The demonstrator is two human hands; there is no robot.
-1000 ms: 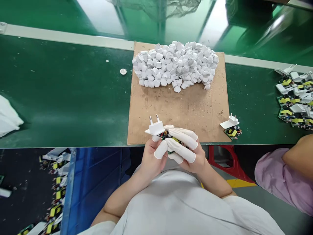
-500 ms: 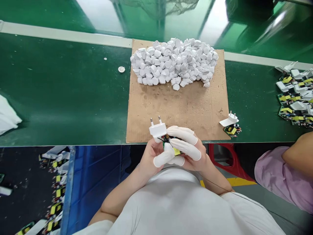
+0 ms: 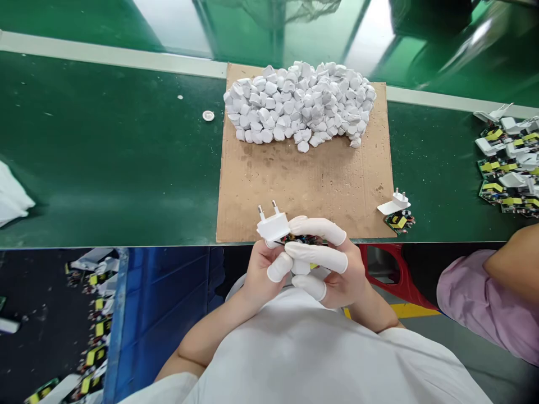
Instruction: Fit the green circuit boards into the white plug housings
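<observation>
A white two-pin plug piece [image 3: 273, 226], pins pointing away from me, is held at the front edge of the cardboard. Joined to it is a small circuit board [image 3: 301, 239] with a yellow part, mostly hidden by fingers. My left hand [image 3: 266, 269] is closed around the plug end from the left. My right hand [image 3: 337, 261], wearing white finger cots, grips the board from the right. Something white shows between the fingers; I cannot tell what it is. Another plug piece [image 3: 397, 202] with its board [image 3: 399, 222] lies at the cardboard's right edge.
Many white lumps [image 3: 301, 104] are heaped on the cardboard sheet [image 3: 295, 185]. A small white disc [image 3: 208, 115] lies left of it. Plug boards [image 3: 505, 168] are piled at the far right. A blue crate [image 3: 164, 303] holds more. A person's arm [image 3: 517, 269] is at right.
My right hand has shifted slightly right and its fingers have spread over the board. My left thumb has drawn back a little. The yellow part is now more covered.
</observation>
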